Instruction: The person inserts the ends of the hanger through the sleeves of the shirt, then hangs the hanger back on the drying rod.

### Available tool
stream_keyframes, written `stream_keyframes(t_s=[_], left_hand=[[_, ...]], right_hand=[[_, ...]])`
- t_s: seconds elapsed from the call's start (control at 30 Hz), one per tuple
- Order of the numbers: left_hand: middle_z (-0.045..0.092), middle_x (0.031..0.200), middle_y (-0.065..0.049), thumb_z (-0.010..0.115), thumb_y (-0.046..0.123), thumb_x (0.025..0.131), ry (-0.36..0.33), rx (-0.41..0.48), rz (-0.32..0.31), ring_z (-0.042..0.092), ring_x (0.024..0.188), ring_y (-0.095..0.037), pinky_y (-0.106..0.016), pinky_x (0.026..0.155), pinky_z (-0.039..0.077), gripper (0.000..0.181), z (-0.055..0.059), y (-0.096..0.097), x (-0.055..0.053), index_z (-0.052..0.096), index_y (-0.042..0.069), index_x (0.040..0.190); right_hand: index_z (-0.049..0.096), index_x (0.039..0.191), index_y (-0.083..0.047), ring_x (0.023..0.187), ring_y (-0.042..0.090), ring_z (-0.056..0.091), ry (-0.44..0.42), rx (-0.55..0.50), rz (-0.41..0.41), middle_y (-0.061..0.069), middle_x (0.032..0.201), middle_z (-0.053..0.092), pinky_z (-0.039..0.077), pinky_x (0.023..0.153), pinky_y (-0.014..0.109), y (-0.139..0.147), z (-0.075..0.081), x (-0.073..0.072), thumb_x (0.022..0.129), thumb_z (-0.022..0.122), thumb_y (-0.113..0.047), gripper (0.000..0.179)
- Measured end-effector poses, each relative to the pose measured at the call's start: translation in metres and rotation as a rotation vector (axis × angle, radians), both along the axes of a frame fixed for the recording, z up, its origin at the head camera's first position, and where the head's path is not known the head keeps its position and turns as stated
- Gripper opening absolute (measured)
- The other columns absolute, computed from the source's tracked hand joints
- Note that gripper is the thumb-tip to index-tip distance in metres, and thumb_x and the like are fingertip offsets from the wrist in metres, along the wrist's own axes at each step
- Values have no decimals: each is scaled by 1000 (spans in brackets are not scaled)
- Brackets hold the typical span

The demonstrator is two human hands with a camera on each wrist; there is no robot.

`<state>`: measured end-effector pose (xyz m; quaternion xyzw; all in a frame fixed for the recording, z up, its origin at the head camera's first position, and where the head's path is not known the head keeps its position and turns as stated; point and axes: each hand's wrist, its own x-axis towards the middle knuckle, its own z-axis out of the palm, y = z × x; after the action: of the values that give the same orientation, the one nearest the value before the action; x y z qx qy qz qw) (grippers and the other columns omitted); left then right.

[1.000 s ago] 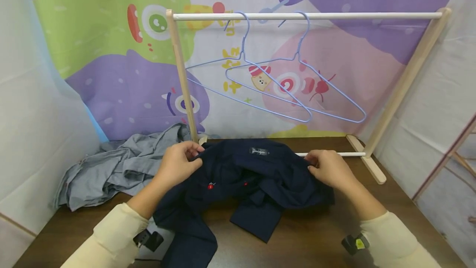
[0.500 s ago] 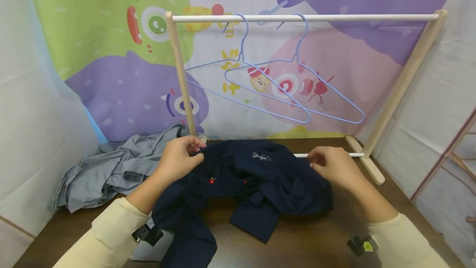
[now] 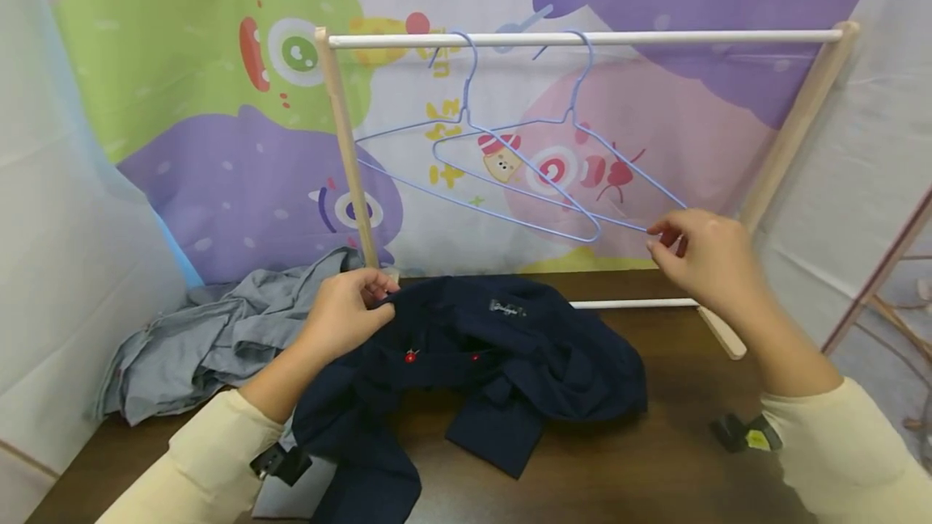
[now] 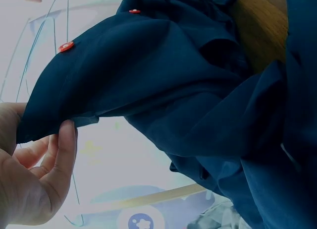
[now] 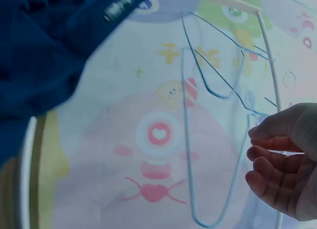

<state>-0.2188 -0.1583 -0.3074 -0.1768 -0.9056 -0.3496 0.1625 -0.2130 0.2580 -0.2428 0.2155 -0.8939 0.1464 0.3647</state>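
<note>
A navy shirt point(image 3: 582, 362) with red buttons and a pale neck label point(image 3: 506, 308) lies bunched, its upper edge raised. My left hand point(image 3: 349, 310) pinches its edge between thumb and fingers; the left wrist view shows the cloth point(image 4: 124, 75) draping from that grip. My right hand point(image 3: 709, 265) is off the shirt, fingers loosely bent and holding nothing. In the head view its fingertips overlap the lower right end of the right-hand blue wire hanger point(image 3: 574, 91). The right wrist view shows a gap between those fingers and the hanger wire point(image 5: 188, 140).
Another blue hanger point(image 3: 466, 91) hangs to the left on the white rail point(image 3: 692, 37). Wooden posts point(image 3: 342, 136) carry the rail, with a lower bar point(image 3: 633, 304) behind the shirt. A crumpled grey garment point(image 3: 218, 338) lies at the left on the brown table point(image 3: 612, 467).
My right hand has let go of the shirt's right side and risen up and rightward towards the hanger. That side of the shirt has sagged slightly. The left hand keeps its hold.
</note>
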Motion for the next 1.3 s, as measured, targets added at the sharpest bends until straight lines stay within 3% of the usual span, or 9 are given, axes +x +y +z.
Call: stream_keyframes(t_s=[0.27,0.53,0.73,0.87,1.1,1.3], left_hand=[[65,83,-5,70,2,80,-13,-21,13,60,75,-20,-41,72,51,13,0,-2,3,72,5,93],[66,84,-5,70,3,79,-34,-44,19,60,76,-21,-42,73,52,15,0,-1,2,72,6,94],[66,85,-5,70,3,79,-47,-54,15,61,76,-22,-43,74,52,16,3,-1,1,72,6,95],[66,85,-5,70,3,79,-58,-59,11,62,77,-22,-43,74,52,16,3,-1,0,71,6,95],[66,86,-5,70,3,79,-66,-60,6,63,78,-22,-43,75,52,17,2,-1,0,71,7,96],[66,85,-5,70,3,79,-71,-59,5,64,77,-22,-43,74,53,17,3,-1,1,71,7,96]], right_hand=[[70,90,2,68,32,65,-87,82,-82,17,78,68,48,59,49,4,35,-10,81,68,-7,12],[65,115,2,97,46,60,-249,158,-172,29,107,65,46,75,60,3,59,-29,84,64,-13,35],[59,125,3,106,50,55,-358,197,-173,31,116,61,43,85,62,1,70,-49,86,61,-13,43],[60,125,1,104,47,57,-423,200,-198,29,114,63,44,83,61,-3,71,-59,87,59,-14,41],[68,108,0,89,38,62,-406,154,-210,20,98,69,48,66,53,-9,69,-64,84,55,-8,28],[69,103,-1,89,42,62,-364,169,-218,21,99,68,48,66,57,-10,70,-66,84,53,-4,25]])
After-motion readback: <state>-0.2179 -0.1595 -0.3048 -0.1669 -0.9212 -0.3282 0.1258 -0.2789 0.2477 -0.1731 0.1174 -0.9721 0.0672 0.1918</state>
